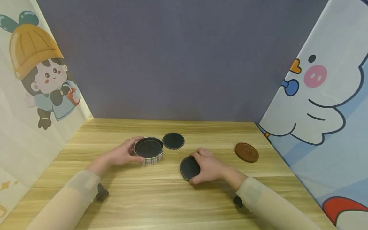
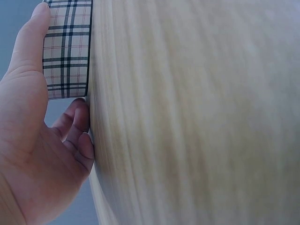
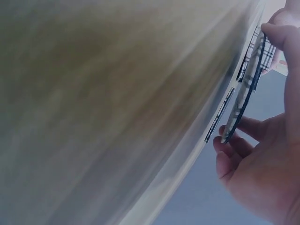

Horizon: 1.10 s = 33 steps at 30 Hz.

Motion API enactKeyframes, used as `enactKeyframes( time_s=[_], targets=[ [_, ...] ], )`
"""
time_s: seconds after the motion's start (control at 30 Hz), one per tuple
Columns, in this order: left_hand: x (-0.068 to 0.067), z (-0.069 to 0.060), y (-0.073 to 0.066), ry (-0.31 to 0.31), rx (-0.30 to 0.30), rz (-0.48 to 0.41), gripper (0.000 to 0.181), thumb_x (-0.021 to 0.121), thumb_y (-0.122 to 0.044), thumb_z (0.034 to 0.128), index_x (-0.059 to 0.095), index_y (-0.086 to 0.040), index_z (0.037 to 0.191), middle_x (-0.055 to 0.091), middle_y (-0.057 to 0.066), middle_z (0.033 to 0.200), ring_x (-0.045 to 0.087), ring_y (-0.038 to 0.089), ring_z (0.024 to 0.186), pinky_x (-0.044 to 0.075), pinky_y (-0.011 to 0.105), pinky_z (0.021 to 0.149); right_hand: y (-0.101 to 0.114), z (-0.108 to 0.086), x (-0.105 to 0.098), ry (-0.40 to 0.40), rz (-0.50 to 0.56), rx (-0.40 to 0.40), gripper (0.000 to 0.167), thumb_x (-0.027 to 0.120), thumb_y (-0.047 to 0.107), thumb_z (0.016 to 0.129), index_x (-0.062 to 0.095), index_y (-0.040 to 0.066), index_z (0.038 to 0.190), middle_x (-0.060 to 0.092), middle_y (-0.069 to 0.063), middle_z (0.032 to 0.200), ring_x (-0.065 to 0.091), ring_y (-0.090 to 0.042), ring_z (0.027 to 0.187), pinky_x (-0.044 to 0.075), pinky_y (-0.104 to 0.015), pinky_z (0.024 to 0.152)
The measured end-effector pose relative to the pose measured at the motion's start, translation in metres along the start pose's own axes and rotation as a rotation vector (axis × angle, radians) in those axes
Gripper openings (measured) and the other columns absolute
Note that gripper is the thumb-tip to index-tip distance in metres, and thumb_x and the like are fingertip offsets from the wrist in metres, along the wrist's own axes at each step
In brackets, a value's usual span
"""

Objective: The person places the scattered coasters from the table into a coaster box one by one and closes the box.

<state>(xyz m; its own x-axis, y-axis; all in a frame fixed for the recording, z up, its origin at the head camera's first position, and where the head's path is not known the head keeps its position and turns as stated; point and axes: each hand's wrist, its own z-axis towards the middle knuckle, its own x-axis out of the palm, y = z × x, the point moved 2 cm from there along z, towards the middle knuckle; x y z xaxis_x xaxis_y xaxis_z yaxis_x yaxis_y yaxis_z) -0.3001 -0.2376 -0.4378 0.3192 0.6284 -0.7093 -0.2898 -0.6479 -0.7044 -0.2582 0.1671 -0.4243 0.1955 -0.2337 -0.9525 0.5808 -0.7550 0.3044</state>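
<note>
My left hand holds a round coaster holder by its left side, its thumb on the near wall. That low holder has a plaid outer wall and a black inside; the left wrist view shows the plaid wall close up. In my right hand is a round black coaster, pinched at its rim between thumb and fingers. The right wrist view shows this coaster tilted and a little above the table, its underside plaid. A second black coaster lies flat just behind and right of the holder.
A round brown disc lies on the wood-grain table at the right. A dark grey panel stands at the back, with cartoon-printed panels on the left and right sides.
</note>
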Motion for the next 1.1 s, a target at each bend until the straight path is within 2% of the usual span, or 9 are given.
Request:
enactKeyframes(
  time_s=[0.43, 0.7, 1.1],
  targets=[
    [0.0, -0.002, -0.002, 0.001, -0.005, -0.005, 0.108, 0.093, -0.041, 0.0899, 0.028, -0.015, 0.172, 0.046, 0.031, 0.142, 0.061, 0.037, 0.12, 0.053, 0.063, 0.107, 0.007, 0.008, -0.008, -0.035, 0.043, -0.034, 0.106, 0.085, 0.059, 0.078, 0.048, 0.011, 0.165, 0.051, -0.007, 0.146, 0.045, -0.026, 0.131, 0.043, -0.05, 0.104],
    [0.0, -0.003, -0.002, 0.003, -0.004, -0.018, 0.108, 0.093, -0.04, 0.0901, 0.027, -0.015, 0.172, 0.044, 0.032, 0.144, 0.063, 0.037, 0.121, 0.053, 0.063, 0.108, 0.012, 0.019, -0.008, -0.036, 0.045, -0.028, 0.101, 0.085, 0.058, 0.078, 0.049, 0.023, 0.166, 0.049, -0.006, 0.145, 0.045, -0.027, 0.131, 0.042, -0.048, 0.104],
    [0.0, -0.002, -0.003, 0.006, -0.012, -0.007, 0.109, 0.092, -0.042, 0.0902, 0.027, -0.015, 0.173, 0.047, 0.031, 0.144, 0.062, 0.037, 0.121, 0.053, 0.063, 0.108, 0.022, 0.045, -0.012, -0.057, 0.036, -0.047, 0.1, 0.083, 0.058, 0.079, 0.049, 0.02, 0.165, 0.047, -0.013, 0.152, 0.042, -0.035, 0.14, 0.038, -0.058, 0.114]
  ],
)
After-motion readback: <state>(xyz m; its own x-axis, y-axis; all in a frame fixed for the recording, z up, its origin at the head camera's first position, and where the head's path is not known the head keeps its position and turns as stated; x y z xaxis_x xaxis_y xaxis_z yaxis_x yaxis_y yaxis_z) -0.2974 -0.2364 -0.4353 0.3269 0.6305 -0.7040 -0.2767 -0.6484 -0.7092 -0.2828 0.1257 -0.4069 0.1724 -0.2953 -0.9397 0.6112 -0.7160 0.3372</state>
